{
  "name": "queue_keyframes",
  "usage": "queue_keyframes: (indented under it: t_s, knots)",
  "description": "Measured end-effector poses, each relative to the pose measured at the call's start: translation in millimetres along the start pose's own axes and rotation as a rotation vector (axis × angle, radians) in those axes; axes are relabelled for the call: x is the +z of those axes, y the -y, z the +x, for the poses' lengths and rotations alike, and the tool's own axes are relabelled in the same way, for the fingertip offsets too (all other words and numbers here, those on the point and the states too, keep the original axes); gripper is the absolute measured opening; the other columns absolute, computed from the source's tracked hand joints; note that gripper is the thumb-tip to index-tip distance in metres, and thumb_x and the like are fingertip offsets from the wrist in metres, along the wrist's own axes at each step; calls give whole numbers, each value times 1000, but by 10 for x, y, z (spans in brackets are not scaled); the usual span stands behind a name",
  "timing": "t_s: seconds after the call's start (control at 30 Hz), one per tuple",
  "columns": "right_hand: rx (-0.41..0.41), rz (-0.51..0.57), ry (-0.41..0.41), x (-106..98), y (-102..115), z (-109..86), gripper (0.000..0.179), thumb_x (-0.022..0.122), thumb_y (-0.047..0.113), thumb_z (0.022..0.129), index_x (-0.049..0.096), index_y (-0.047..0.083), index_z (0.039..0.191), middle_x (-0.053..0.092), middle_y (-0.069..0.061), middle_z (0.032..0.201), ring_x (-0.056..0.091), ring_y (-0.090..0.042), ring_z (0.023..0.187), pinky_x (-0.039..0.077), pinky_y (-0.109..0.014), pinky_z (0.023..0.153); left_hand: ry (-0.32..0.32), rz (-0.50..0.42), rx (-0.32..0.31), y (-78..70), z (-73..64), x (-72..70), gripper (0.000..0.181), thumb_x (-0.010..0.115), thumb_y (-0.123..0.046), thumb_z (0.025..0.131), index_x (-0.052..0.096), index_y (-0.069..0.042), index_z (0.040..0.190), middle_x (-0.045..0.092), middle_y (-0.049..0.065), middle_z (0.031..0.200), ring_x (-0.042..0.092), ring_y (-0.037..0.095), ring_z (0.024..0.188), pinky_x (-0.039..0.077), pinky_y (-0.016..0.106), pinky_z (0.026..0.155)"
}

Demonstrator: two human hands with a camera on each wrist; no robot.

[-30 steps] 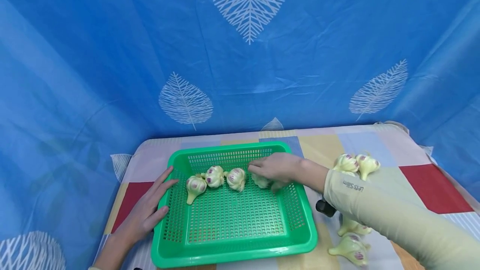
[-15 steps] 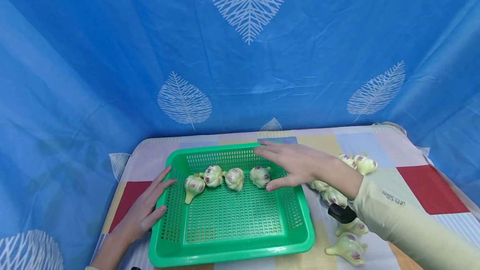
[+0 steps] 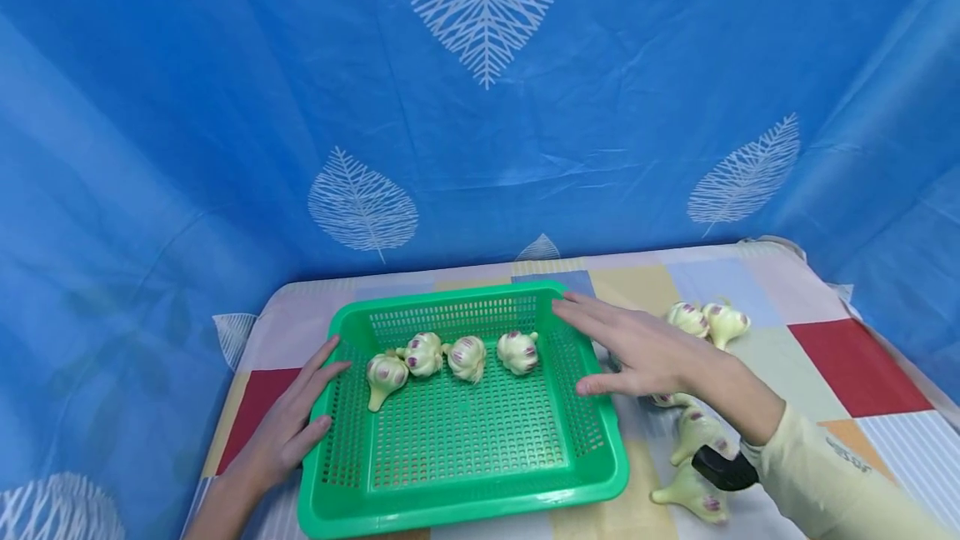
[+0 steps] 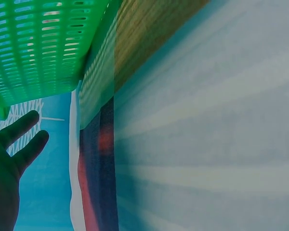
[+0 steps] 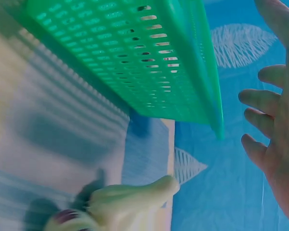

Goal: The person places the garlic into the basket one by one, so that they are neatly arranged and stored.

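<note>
A green plastic basket [image 3: 465, 515] with slotted sides stands on the table. Inside it, towards the back, garlic bulbs lie in a rough row; the rightmost garlic bulb [image 3: 517, 352] sits apart from the other three. My left hand [image 3: 281, 427] rests at the basket's left rim, fingers extended. Above the basket's right rim hovers my right hand [image 3: 645, 348], its fingers spread and holding nothing. Beneath and beside that forearm lie several more garlic bulbs [image 3: 693, 497], partly hidden. In the right wrist view a garlic bulb [image 5: 130, 197] shows below the basket's side.
A patchwork-patterned tablecloth [image 3: 847, 365] covers the table. Two garlic bulbs [image 3: 724, 323] lie at the back of the right-hand group. A blue curtain [image 3: 600, 107] with white leaf prints hangs behind and around the table. A black device [image 3: 723, 467] is on the right wrist.
My right hand has let go of the rightmost garlic bulb in the basket, lifted and drawn back to the right over the rim. The left hand stays at the left rim.
</note>
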State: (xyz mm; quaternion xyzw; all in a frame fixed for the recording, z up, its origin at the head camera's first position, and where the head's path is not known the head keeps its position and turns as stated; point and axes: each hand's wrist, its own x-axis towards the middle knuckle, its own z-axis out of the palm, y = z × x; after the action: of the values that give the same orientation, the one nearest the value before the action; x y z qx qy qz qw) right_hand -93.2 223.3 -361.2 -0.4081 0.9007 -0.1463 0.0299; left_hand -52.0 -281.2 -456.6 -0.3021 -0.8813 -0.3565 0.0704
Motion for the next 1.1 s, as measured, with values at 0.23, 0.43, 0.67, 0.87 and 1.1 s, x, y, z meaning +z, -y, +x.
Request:
queue_keyframes:
  t_s: [0.23, 0.43, 0.67, 0.87, 1.1]
  knots:
    - [101, 81, -125, 123, -24, -342, 99, 77, 47, 85, 23, 20, 162, 25, -3, 165, 26, -30, 149, 39, -61, 104, -7, -29, 16, 13, 2, 3, 58, 55, -21, 94, 45, -6, 150, 21, 13, 165, 25, 20, 149, 25, 16, 109]
    - [215, 171, -213, 279, -22, -647, 100, 81, 40, 81, 25, 22, 162, 30, -3, 164, 32, -28, 147, 39, -68, 99, 2, 10, -7, 3, -4, 0, 62, 59, -19, 90, 46, -7, 149, 22, 10, 166, 26, 19, 149, 32, 24, 107]
    - [311, 298, -340, 441, -9, -976, 103, 86, 24, 75, 30, 22, 161, 37, -1, 160, 26, 0, 144, 38, -72, 93, 1, 13, -12, 8, -16, 7, 63, 60, -19, 89, 46, -8, 150, 22, 9, 166, 26, 19, 149, 32, 26, 107]
    - [409, 320, -357, 576, 29, -1226, 105, 87, 18, 75, 26, 23, 161, 32, -2, 162, 22, 4, 144, 23, -15, 105, 2, 5, -11, 21, -20, 14, 63, 60, -18, 90, 45, -9, 151, 21, 9, 166, 25, 19, 149, 31, 24, 107]
    - [499, 342, -412, 749, 91, -1484, 102, 86, 17, 77, 28, 21, 161, 35, 5, 160, 22, 12, 139, 19, -11, 104, 0, 20, -20, 18, -16, 15, 65, 61, -16, 88, 45, -9, 150, 21, 8, 166, 25, 18, 149, 43, 34, 103]
